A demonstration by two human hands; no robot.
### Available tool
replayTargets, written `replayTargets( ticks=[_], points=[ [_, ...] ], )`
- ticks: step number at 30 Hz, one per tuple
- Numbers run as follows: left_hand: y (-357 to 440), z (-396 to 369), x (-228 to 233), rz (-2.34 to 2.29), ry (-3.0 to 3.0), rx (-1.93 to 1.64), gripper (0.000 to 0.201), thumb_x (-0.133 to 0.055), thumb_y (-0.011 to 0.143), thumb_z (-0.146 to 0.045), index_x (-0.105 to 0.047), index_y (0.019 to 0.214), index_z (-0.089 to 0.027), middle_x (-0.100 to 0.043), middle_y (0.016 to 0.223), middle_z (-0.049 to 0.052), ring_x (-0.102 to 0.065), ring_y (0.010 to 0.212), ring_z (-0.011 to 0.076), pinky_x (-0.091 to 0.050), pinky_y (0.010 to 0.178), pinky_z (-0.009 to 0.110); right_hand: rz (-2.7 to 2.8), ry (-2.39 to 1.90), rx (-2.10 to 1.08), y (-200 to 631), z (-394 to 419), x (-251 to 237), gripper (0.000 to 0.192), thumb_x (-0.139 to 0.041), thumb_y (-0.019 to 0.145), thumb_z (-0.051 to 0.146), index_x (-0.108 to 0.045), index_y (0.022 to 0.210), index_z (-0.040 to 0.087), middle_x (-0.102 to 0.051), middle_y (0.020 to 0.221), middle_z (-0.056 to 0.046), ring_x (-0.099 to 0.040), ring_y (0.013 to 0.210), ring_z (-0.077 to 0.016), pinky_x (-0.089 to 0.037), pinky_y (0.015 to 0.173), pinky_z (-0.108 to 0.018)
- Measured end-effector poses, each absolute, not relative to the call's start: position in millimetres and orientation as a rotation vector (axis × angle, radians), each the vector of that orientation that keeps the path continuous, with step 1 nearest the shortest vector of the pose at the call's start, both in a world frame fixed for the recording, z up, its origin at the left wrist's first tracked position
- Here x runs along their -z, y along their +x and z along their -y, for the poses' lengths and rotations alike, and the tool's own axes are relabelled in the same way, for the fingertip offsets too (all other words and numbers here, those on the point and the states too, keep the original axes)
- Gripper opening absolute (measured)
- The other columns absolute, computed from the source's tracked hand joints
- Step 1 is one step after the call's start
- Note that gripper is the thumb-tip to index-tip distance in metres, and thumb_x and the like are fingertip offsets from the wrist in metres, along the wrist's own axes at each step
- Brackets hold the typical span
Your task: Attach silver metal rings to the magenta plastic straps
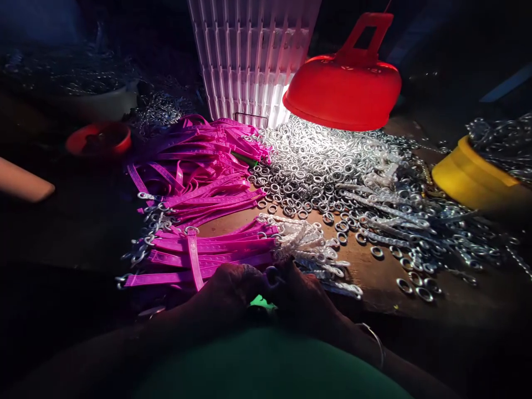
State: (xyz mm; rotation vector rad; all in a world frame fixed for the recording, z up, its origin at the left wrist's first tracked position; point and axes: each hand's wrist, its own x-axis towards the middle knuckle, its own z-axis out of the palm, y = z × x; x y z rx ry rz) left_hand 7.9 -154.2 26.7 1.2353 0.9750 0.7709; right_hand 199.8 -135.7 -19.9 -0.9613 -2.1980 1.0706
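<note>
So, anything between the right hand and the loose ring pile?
Yes: the white braided pieces lie between the right hand and the ring pile. The red lamp appears to hang over the pile's far part.

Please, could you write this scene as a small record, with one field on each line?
Surface: brown table
Hands: left hand and right hand, close together at the near edge
Between hands: apparently a small dark ring; too shadowed to be certain
Left side: glossy magenta flat straps, heaped
Centre: heaped silver metal rings
Beyond right hand: white braided strips with looped ends
Light: red dome-shaped lamp, lit, above the rings
Far right: yellow round tub
</note>
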Motion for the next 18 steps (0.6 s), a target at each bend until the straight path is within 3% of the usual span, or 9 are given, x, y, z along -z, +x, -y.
replayTargets(
  ticks=[5, 9, 18],
  points=[
    [6, 155, -24, -0.959, 1.101, -0.697, 0.042, -0.056, 0.083, -0.049, -0.059, 0.069, -0.01, -0.05, 0.062, 0.0, -0.044, 0.057, 0.0088, -0.035, 0.053, 0.022, 2.246, -0.812, -1.229, 199, 126, 21, 0.039, -0.05, 0.086, 0.022, -0.041, 0.124, 0.015, -0.059, 0.076, -0.001, -0.043, 0.06, -0.0092, -0.035, 0.053, -0.02],
    [7, 155, -20, -0.896, 0.912, -0.655, 0.044, -0.063, 0.077, -0.051, -0.054, 0.064, -0.01, -0.049, 0.062, 0.002, -0.047, 0.059, 0.0118, -0.038, 0.056, 0.026, 2.34, -0.732, -1.306, 204, 121, 22, 0.047, -0.054, 0.082, 0.021, -0.041, 0.127, 0.014, -0.063, 0.088, -0.005, -0.05, 0.068, -0.0121, -0.043, 0.062, -0.023],
    [8, 157, -15, -0.883, 0.861, -0.63, 0.048, -0.069, 0.071, -0.054, -0.048, 0.06, -0.012, -0.042, 0.057, -0.002, -0.042, 0.054, 0.009, -0.031, 0.05, 0.024, 2.69, -0.805, -1.13, 208, 128, -12, 0.05, -0.042, 0.082, 0.009, -0.037, 0.132, 0.008, -0.06, 0.102, -0.013, -0.053, 0.083, -0.0166, -0.046, 0.076, -0.029]
  ],
)
